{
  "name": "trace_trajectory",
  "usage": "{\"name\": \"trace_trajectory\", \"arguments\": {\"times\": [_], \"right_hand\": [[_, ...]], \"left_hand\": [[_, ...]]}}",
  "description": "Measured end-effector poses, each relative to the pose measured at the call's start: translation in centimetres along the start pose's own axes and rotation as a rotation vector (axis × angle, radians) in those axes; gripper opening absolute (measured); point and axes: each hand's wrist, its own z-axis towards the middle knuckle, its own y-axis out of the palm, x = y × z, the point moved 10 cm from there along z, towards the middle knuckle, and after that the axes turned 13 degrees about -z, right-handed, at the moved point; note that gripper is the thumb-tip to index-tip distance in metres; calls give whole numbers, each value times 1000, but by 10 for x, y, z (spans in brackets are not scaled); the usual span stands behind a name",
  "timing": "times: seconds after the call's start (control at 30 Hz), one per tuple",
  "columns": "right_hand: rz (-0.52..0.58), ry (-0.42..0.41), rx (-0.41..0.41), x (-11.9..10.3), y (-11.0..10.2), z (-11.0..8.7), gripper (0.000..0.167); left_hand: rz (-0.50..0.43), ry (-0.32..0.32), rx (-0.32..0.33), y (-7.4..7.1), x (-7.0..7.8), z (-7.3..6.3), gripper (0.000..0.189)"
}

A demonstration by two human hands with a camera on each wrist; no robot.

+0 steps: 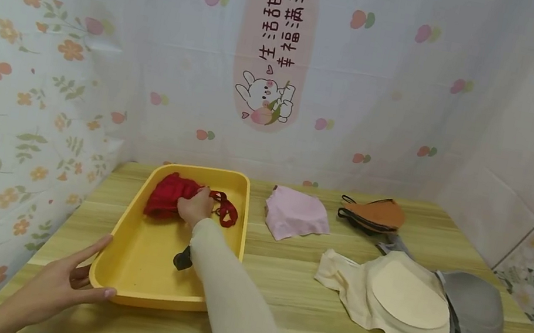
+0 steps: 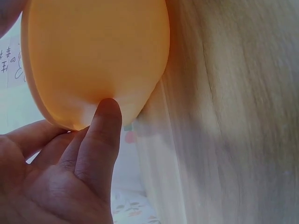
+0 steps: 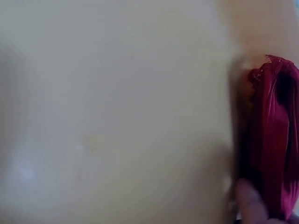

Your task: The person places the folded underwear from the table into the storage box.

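A yellow plastic tray (image 1: 147,282) stands on the left part of the table. At its near left corner, my left hand (image 1: 55,284) holds it, the thumb against the front wall. The left wrist view shows the same hand (image 2: 70,163) with its thumb on the tray's outer wall (image 2: 98,51). Inside the tray, towards the back, lies a bunched red bra (image 1: 168,195) with loose straps. My right hand (image 1: 196,208) reaches in and pinches it. Lace edging shows on the bra (image 3: 275,126) in the right wrist view, with a fingertip (image 3: 251,205) against the fabric.
Right of the tray lie a folded pink cloth item (image 1: 297,213), an orange item with black straps (image 1: 373,214), a beige bra (image 1: 408,292) and a grey bra (image 1: 474,313). Patterned curtains (image 1: 181,74) hang behind and beside the wooden table (image 1: 277,293).
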Motion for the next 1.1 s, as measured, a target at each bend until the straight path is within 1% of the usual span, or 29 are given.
{"name": "trace_trajectory", "arguments": {"times": [0.13, 0.23, 0.37, 0.47, 0.57, 0.63, 0.77, 0.87, 0.9, 0.93, 0.97, 1.03, 1.1], "right_hand": [[-22, 33, -31, -6, -8, -7, 55], [-73, 56, -44, -12, -14, -12, 52], [-182, 79, -40, -18, -25, -17, 48], [-264, 88, -46, -20, -31, -20, 48], [-353, 68, -46, -27, -39, -20, 45], [-381, 62, -35, -31, -46, -19, 46], [-347, 58, -3, -40, -66, -14, 51], [-384, 13, 14, -51, -82, -9, 50], [-392, -1, 19, -54, -88, -8, 47], [-419, -27, 18, -58, -93, -4, 39], [-421, -41, 18, -61, -98, -2, 32], [-373, -53, 1, -64, -109, 3, 22], [-292, -54, -20, -65, -121, 7, 22]], "left_hand": [[11, -2, -4, 1, 1, 1, 100], [12, -8, -8, 1, 2, 2, 100], [16, -12, -12, 2, 2, 3, 99], [12, -26, -15, 2, -1, 3, 101], [-3, -43, -25, 2, -4, 3, 102], [-1, -62, -30, 2, -8, 3, 102], [21, -78, -33, 2, -11, 4, 103], [20, -87, -39, 3, -12, 4, 103], [18, -90, -42, 3, -12, 4, 103], [16, -96, -44, 3, -13, 4, 103], [10, -100, -46, 4, -13, 4, 103], [2, -109, -47, 4, -15, 4, 104], [1, -114, -46, 3, -16, 5, 104]]}}
